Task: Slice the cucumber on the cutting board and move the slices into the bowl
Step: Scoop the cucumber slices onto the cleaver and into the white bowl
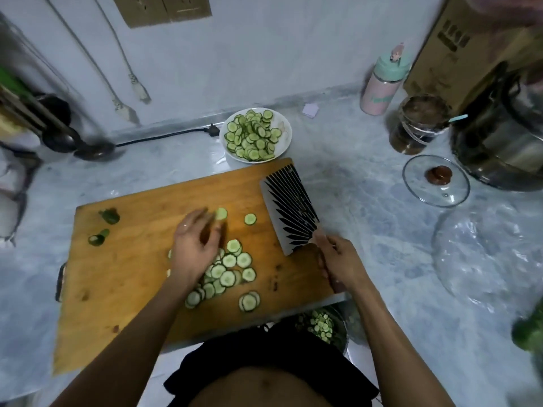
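**Hands over the board, cleaver held flat to the right**

Left hand (195, 245) sits at the centre of the frame above the cutting board (132, 259), fingers loosely curled and blurred by motion; whether its fingertips touch the single slice (221, 213) just beyond them is hard to tell. Right hand (338, 261) grips the handle of the cleaver (289, 207), whose broad ribbed blade lies tilted over the board's right edge, pointing toward the upper centre.

Part of the slice pile (229, 271) is hidden under the left wrist and forearm. It spreads just below and right of the left hand, between the two hands. One more loose slice (250, 219) lies between the left fingertips and the blade. Two dark green cucumber ends (104, 227) rest near the board's left side, well apart from both hands.

Beyond the board's far edge, at upper centre, a white bowl (282, 124) is heaped with slices. At the bottom, below the board's near right corner, a second container (323, 321) with pale pieces is mostly hidden by the board and the person's body.

On the right of the frame stand a glass lid (435, 180), a dark jar (420, 124), a pink bottle (382, 83), a metal pot (505, 133) cut off by the frame edge, and a cardboard box (458, 48). Crumpled clear plastic (482, 254) lies lower right. A black cord (164, 136) runs along the wall at upper left.
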Demonstrator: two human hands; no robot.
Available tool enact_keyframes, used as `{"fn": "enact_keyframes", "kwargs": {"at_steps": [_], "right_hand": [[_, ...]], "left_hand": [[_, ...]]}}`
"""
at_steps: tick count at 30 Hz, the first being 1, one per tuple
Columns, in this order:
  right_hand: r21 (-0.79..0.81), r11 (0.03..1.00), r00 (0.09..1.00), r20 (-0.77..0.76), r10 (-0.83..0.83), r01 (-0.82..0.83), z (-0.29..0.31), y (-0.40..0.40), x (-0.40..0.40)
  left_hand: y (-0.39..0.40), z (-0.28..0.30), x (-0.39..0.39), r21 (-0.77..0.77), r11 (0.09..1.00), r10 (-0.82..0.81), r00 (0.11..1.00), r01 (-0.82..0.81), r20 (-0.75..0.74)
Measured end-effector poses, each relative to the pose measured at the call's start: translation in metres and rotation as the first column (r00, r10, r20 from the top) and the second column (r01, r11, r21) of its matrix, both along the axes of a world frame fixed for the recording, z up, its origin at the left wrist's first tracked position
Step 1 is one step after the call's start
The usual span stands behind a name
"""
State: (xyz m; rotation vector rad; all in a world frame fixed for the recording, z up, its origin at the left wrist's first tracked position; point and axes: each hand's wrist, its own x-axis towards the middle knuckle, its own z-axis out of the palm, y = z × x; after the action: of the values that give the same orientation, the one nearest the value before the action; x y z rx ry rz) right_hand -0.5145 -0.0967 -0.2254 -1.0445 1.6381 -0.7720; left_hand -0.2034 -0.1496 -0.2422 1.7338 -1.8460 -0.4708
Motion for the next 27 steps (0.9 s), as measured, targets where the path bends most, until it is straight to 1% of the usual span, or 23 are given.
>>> {"fn": "enact_keyframes", "kwargs": {"at_steps": [2,4,6,8,10,13,15,18,20,21,23,25,27], "right_hand": [[0.024,0.999,0.999,-0.009,0.034,-0.033,-0.003,0.000,0.001],[0.037,0.997,0.997,-0.037,0.068,-0.067,-0.006,-0.004,0.003],[0.032,0.992,0.991,-0.054,0.121,-0.119,-0.004,-0.013,0.007],[0.023,0.983,0.981,-0.076,0.181,-0.180,-0.001,-0.028,0.015],[0.012,0.967,0.959,-0.123,0.255,-0.256,0.002,-0.043,0.027],[0.002,0.929,0.912,-0.186,0.365,-0.371,0.000,-0.053,0.050],[0.005,0.900,0.877,-0.219,0.427,-0.437,-0.001,-0.052,0.062],[0.013,0.867,0.839,-0.244,0.486,-0.498,-0.002,-0.043,0.066],[0.019,0.856,0.825,-0.256,0.503,-0.516,-0.001,-0.034,0.061],[0.023,0.863,0.833,-0.251,0.494,-0.505,-0.001,-0.029,0.057],[0.029,0.905,0.885,-0.198,0.422,-0.425,-0.001,-0.016,0.050],[0.026,0.955,0.949,-0.108,0.298,-0.297,-0.001,0.002,0.044],[0.026,0.988,0.988,-0.021,0.151,-0.150,0.000,0.026,0.042]], "left_hand": [[0.030,-0.007,0.020,0.003,0.974,0.228,0.974,-0.228,0.011],[0.059,-0.016,0.032,0.063,0.925,0.376,0.927,-0.376,0.010],[0.079,-0.023,0.035,0.136,0.882,0.454,0.891,-0.451,0.010],[0.085,-0.027,0.031,0.161,0.864,0.482,0.876,-0.477,0.008],[0.080,-0.026,0.025,0.176,0.867,0.474,0.881,-0.467,0.001],[0.069,-0.025,0.015,0.202,0.899,0.396,0.918,-0.387,-0.004],[0.062,-0.025,0.008,0.193,0.916,0.358,0.934,-0.351,-0.001],[0.056,-0.025,0.003,0.193,0.928,0.329,0.944,-0.319,-0.025],[0.059,-0.024,0.008,0.185,0.949,0.273,0.959,-0.256,-0.071],[0.060,-0.025,0.013,0.174,0.959,0.241,0.965,-0.222,-0.099],[0.062,-0.026,0.025,0.148,0.973,0.196,0.973,-0.178,-0.120],[0.064,-0.026,0.037,0.139,0.972,0.204,0.976,-0.192,-0.078],[0.072,-0.023,0.045,0.135,0.966,0.224,0.974,-0.220,-0.017]]}}
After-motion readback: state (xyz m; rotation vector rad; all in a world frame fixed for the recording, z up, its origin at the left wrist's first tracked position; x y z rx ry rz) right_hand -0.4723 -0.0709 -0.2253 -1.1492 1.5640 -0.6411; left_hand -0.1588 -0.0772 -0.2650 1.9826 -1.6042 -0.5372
